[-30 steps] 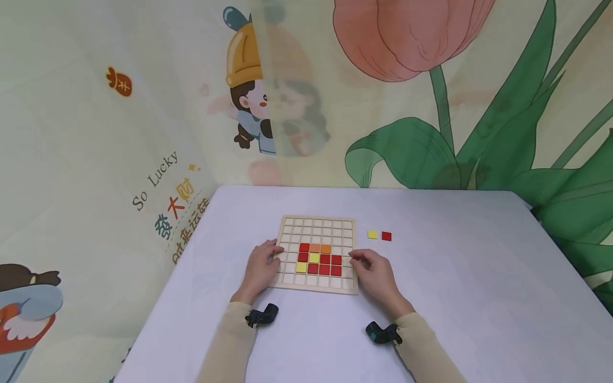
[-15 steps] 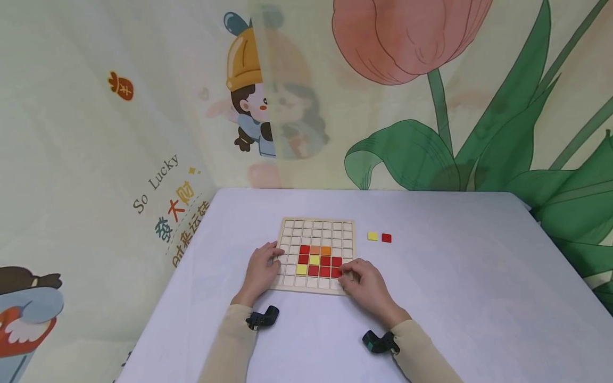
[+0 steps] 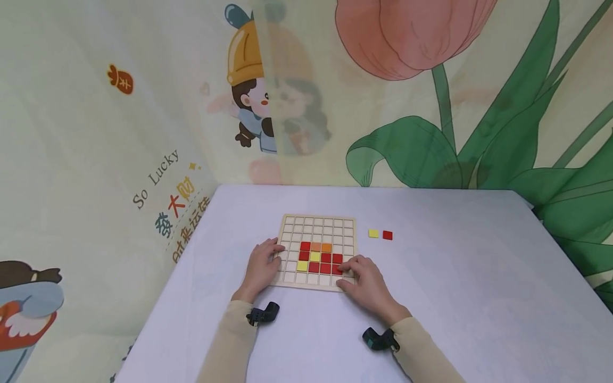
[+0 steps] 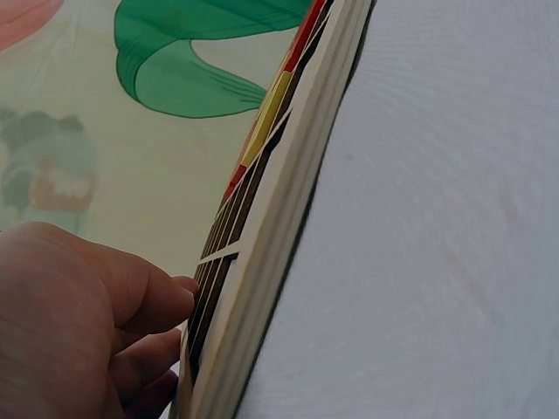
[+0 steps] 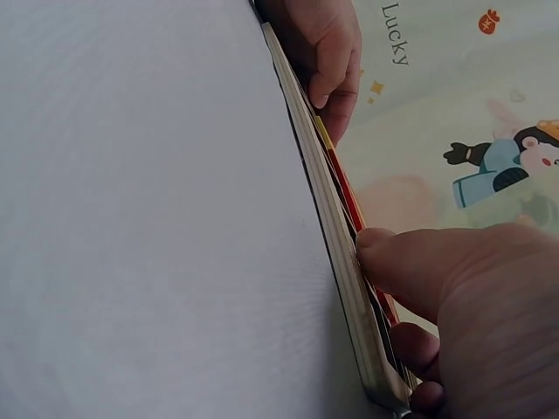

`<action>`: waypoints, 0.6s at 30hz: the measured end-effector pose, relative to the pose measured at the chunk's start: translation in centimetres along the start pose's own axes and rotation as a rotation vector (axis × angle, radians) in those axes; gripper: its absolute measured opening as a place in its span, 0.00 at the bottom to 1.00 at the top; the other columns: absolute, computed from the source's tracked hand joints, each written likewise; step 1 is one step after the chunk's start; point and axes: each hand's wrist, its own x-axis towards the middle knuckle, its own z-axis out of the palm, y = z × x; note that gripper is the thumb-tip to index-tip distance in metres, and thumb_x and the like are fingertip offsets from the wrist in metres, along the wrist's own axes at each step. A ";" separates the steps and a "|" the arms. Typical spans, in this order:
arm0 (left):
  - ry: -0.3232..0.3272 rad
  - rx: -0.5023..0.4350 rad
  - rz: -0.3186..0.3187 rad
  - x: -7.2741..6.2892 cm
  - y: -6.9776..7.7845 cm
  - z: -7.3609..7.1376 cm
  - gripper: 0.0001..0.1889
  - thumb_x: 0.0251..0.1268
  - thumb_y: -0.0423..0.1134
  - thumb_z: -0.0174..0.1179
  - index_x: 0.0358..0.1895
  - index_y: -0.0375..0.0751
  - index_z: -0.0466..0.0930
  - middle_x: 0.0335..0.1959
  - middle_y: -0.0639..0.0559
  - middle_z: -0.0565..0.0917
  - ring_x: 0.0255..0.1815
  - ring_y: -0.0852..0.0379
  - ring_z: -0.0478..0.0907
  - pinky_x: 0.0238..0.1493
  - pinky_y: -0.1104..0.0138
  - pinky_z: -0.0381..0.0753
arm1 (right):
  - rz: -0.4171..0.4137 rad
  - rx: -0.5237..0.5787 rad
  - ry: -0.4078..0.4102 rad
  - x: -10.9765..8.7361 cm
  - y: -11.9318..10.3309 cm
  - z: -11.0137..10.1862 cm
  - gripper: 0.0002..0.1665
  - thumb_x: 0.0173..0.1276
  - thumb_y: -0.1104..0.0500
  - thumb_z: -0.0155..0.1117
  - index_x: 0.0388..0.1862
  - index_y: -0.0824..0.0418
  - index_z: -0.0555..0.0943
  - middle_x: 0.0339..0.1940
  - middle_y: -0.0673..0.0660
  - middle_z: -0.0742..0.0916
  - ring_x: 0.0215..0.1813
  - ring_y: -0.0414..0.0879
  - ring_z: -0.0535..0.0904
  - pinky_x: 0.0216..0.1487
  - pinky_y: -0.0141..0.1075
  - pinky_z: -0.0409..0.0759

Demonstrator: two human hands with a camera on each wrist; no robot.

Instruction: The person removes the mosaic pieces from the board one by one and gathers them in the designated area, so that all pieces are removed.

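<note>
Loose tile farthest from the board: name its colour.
That tile is red; it shows best in the head view.

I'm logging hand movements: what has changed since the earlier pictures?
The right hand moved left over the board to the lower-right red tile, spreading slightly. The left hand stayed at the board's left edge; the loose yellow tile and loose red tile stayed.

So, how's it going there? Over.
Left hand at board, left side. Right hand at placed red tile. Yellow tile, loose red tile off-board. Nothing visibly blocking.
</note>
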 end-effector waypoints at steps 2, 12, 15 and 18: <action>-0.004 -0.003 -0.005 0.0 0.1 0.0 0.14 0.64 0.30 0.54 0.51 0.38 0.82 0.69 0.43 0.72 0.74 0.44 0.60 0.78 0.52 0.46 | 0.015 0.002 -0.002 0.1 0.0 0.0 0.17 0.55 0.54 0.77 0.45 0.49 0.86 0.44 0.45 0.80 0.50 0.43 0.72 0.48 0.39 0.75; -0.004 -0.003 -0.010 0.1 0.4 -0.1 0.14 0.64 0.30 0.54 0.51 0.38 0.83 0.69 0.44 0.72 0.74 0.45 0.60 0.78 0.53 0.47 | 0.023 -0.007 0.033 0.4 0.1 0.0 0.18 0.59 0.54 0.74 0.49 0.53 0.85 0.43 0.47 0.80 0.45 0.42 0.70 0.40 0.36 0.75; -0.002 0.001 -0.016 0.1 0.4 -0.1 0.14 0.64 0.30 0.54 0.50 0.38 0.83 0.69 0.44 0.72 0.74 0.45 0.60 0.78 0.54 0.47 | 0.022 -0.009 0.043 0.4 0.1 0.1 0.17 0.59 0.55 0.73 0.48 0.54 0.85 0.42 0.46 0.80 0.44 0.42 0.70 0.39 0.35 0.74; -0.005 0.007 -0.027 0.0 0.3 -0.1 0.14 0.64 0.30 0.54 0.51 0.38 0.82 0.69 0.44 0.72 0.75 0.45 0.59 0.78 0.54 0.47 | 0.030 -0.010 0.050 0.6 0.0 0.4 0.17 0.59 0.55 0.74 0.48 0.54 0.86 0.41 0.46 0.80 0.43 0.42 0.70 0.39 0.35 0.74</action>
